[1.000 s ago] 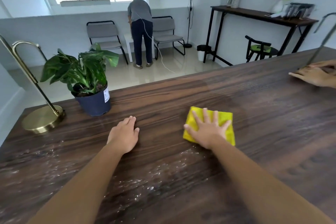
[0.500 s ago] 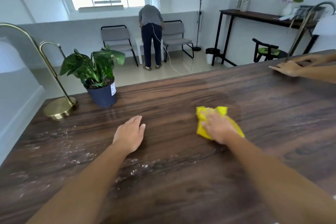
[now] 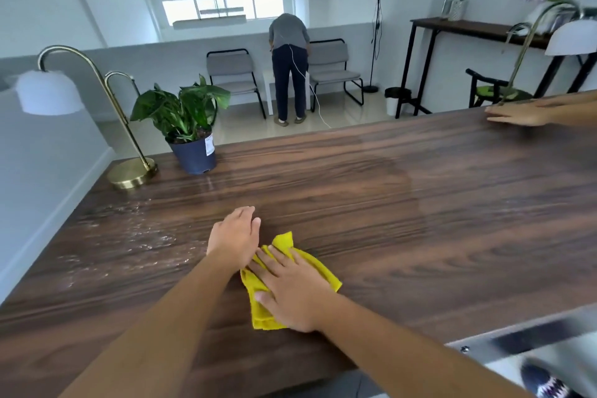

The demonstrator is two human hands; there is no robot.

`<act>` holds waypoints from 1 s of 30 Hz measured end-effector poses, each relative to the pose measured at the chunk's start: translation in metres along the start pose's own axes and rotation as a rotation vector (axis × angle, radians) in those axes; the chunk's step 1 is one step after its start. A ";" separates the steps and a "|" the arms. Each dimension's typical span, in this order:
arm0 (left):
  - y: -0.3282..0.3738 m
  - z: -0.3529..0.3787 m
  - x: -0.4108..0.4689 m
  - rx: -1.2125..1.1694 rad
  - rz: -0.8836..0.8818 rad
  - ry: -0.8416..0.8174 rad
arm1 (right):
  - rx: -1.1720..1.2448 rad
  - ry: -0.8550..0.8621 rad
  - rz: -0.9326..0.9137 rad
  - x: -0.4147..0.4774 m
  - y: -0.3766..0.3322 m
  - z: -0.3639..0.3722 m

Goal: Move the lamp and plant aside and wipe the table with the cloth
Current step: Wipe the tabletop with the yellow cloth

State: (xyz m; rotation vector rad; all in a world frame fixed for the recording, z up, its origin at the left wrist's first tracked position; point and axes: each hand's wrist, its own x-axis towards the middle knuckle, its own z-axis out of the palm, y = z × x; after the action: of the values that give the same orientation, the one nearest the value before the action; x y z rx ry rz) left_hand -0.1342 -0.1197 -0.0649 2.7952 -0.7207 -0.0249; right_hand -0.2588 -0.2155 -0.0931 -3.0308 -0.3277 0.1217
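Your right hand [image 3: 292, 292] lies flat on the yellow cloth [image 3: 318, 270], its fingers [image 3: 271, 263] spread and straight, pressing the fabric down, not gripping it. Your left hand [image 3: 234, 241] rests palm-down on the bare wood just beside it, fingers together and extended, closed on nothing; its edge meets the right fingertips at the cloth's near-left corner.

The cloth is bunched under your palm, near the middle of the surface [image 3: 420, 220] toward your side. The lamp [image 3: 97, 113] and the plant [image 3: 189, 126] already stand together at the far left corner, so you appear to be in the wiping step. A whitish, speckled residue [image 3: 129, 239] shows to the left of your hands; the next stroke likely calls for sweeping the cloth leftward across it, keeping the palm flat.
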 end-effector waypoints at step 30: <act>0.015 0.006 -0.025 0.167 -0.048 -0.171 | 0.003 -0.052 0.759 -0.158 0.186 -0.006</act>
State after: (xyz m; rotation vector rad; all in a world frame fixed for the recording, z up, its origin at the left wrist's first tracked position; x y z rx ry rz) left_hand -0.1638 -0.1214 -0.0680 2.9968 -0.7255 -0.2255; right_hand -0.3731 -0.4307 -0.0946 -2.9672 0.8244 0.2440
